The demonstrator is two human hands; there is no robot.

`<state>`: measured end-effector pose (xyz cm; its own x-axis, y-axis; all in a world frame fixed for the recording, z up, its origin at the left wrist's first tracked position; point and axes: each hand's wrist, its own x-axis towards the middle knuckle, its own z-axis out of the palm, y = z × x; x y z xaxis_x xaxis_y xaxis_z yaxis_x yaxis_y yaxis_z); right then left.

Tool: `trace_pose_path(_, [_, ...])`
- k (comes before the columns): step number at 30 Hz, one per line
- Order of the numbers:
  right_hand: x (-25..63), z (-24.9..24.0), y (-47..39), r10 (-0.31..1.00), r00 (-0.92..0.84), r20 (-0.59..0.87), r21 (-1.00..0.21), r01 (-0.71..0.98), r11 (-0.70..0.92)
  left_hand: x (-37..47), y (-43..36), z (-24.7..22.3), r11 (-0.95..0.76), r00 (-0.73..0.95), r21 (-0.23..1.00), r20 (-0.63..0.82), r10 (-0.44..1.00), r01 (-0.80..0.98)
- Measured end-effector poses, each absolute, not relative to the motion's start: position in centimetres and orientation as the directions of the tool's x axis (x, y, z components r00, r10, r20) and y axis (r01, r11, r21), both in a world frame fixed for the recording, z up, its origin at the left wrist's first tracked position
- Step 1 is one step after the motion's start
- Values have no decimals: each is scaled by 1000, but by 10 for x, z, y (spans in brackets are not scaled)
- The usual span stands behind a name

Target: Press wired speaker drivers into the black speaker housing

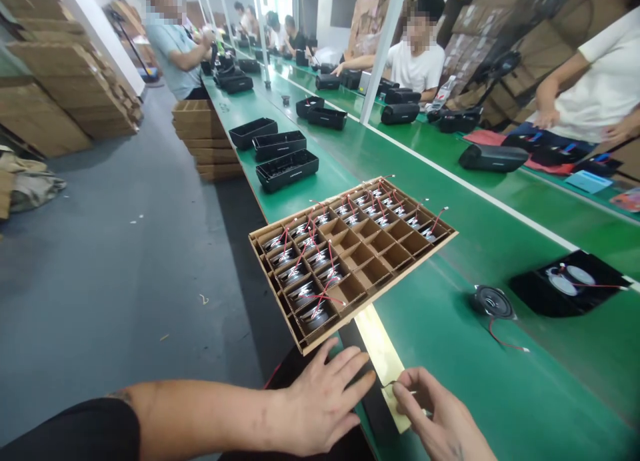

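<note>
- Pinching something thin at the near table edge: right hand had thumb and forefinger closed on what looked like a fine wire or pin, too small to identify.
- Left hand lay flat and open, palm down, gripping nothing; it rested on a black part at the edge, fingertips pointing at the right hand.
- Wire sat between the two hands, just off the left fingertips, over a yellowish strip.
- Strip's long axis ran away from the person, from the hands up toward the tray; its far end went under the tray's near corner.
- Tray lay straight ahead of both hands, skewed, long axis going left-near to right-far. The left end, mostly full of small speakers with red leads, overhung the table edge; several middle cells were bare.
- Left hand was nearer to the full cells; right hand nearer to the loose speaker.
- Loose speaker sat on the green belt, right of the tray and well apart from the right hand, red lead trailing toward the person.
- Black housing with two drivers fitted lay just beyond it, further right.
- Other people worked farther up the line; their hands were well clear.
</note>
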<state>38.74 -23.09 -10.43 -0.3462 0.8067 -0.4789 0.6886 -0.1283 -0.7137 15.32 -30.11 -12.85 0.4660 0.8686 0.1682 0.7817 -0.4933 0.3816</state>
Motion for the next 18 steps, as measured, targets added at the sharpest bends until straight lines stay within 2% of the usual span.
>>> trace_pose_path(2, [378, -108, -236, 852, -289, -437, -733, 663, -151, 145, -296, -123, -521, 471, 480, 230, 851, 706])
trace_pose_path(4, [367, -114, -243, 923, -198, -329, -785, 600, -151, 137, -293, -118, -605, 483, 511, 364, 796, 611])
trace_pose_path(6, [357, -123, -251, 961, -134, -243, -869, 470, -155, 131, -291, -118, -692, 505, 439, 476, 720, 573])
trace_pose_path(9, [348, -139, -260, 964, -85, -254, -933, 284, -221, 125, -286, -124, -762, 549, 251, 565, 616, 597])
trace_pose_path(12, [347, -149, -265, 956, -57, -289, -927, 267, -265, 112, -273, -126, -837, 648, 85, 594, 478, 540])
trace_pose_path(14, [348, -152, -268, 954, -45, -297, -919, 285, -273, 98, -259, -124, -850, 692, 46, 558, 457, 524])
trace_pose_path(18, [351, -154, -270, 952, -42, -302, -903, 331, -272, 80, -240, -121, -813, 678, 87, 504, 534, 576])
